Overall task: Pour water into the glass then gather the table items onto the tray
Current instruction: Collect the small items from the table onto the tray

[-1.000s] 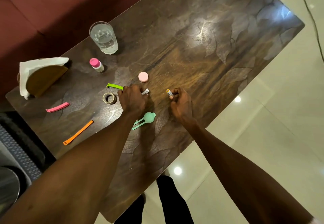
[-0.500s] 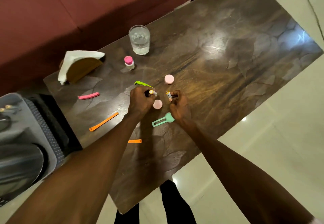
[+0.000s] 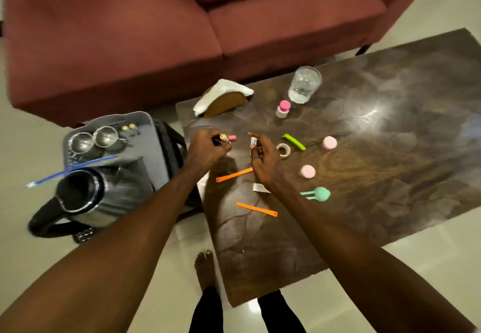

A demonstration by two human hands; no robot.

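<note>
Grey plastic, the tray (image 3: 145,150) sat on a stool at nine o'clock of the counter (image 3: 390,163), already carrying steel cups (image 3: 104,137) and a kettle (image 3: 83,197), close enough for short carries. The left hand (image 3: 205,150) had its fingers clenched round a small battery (image 3: 223,137), and the right hand (image 3: 263,160) pinched a white-labelled one (image 3: 253,141), likely so both go over together. The glass (image 3: 304,85), holding water, stood at one o'clock, well apart.
</note>
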